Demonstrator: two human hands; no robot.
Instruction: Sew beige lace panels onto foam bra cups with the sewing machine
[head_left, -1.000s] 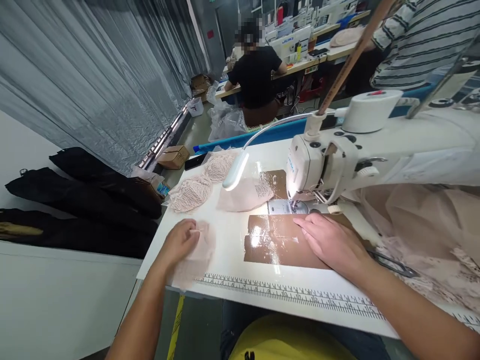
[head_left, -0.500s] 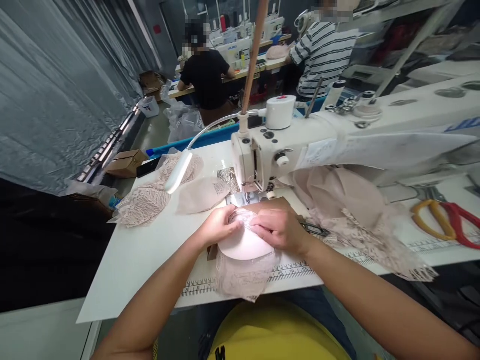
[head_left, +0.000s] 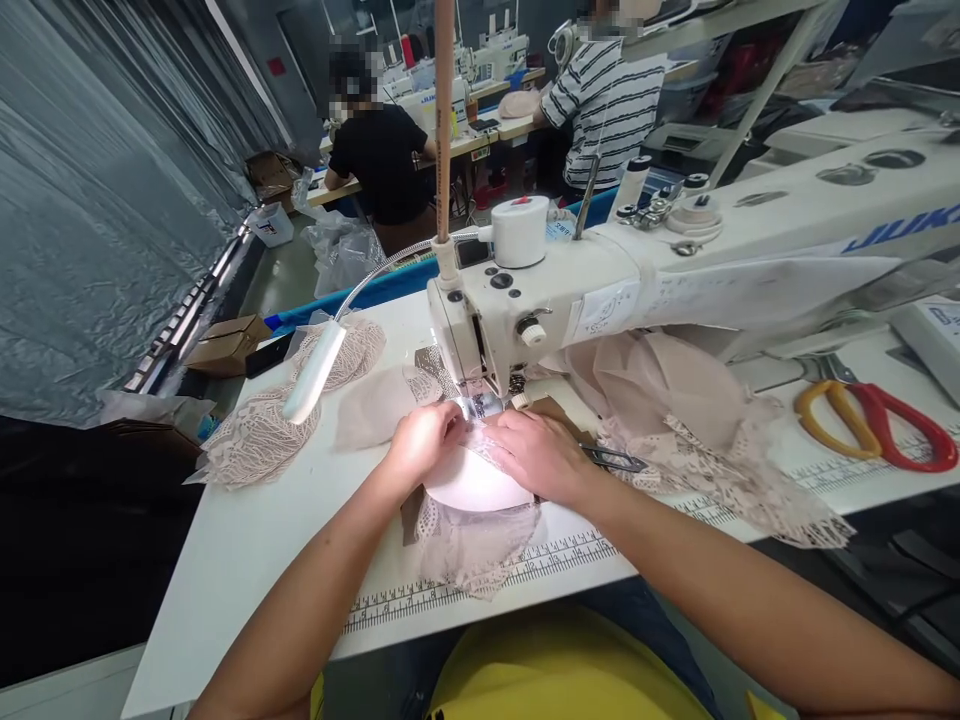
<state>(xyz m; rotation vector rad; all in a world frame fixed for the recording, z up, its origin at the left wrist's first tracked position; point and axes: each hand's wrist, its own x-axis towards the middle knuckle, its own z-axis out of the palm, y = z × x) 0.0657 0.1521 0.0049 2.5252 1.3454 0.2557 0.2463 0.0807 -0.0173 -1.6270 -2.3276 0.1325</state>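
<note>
A pale bra cup point(head_left: 476, 480) lies below the needle area of the white sewing machine point(head_left: 480, 330), brightly lit, with pink lace point(head_left: 480, 550) spreading from under its near edge. My left hand point(head_left: 424, 437) is closed at the cup's upper left edge, its fingers curled close to the presser foot point(head_left: 484, 405). My right hand point(head_left: 540, 455) lies flat over the lace on the cup's upper right, fingers stretched toward the presser foot. The needle tip and the fabric edge under the foot are hard to make out.
Lace cups point(head_left: 262, 435) lie at the left beneath a lamp point(head_left: 315, 370). More pink fabric point(head_left: 652, 390), black thread snips point(head_left: 615, 458) and scissors with yellow and red handles point(head_left: 877, 425) lie at the right. A printed ruler point(head_left: 525, 570) lines the table's front. Two people work behind.
Both hands and the cup have moved up to the presser foot. My right hand has gone from pinching the lace to lying flat on it. The camera view has shifted right.
</note>
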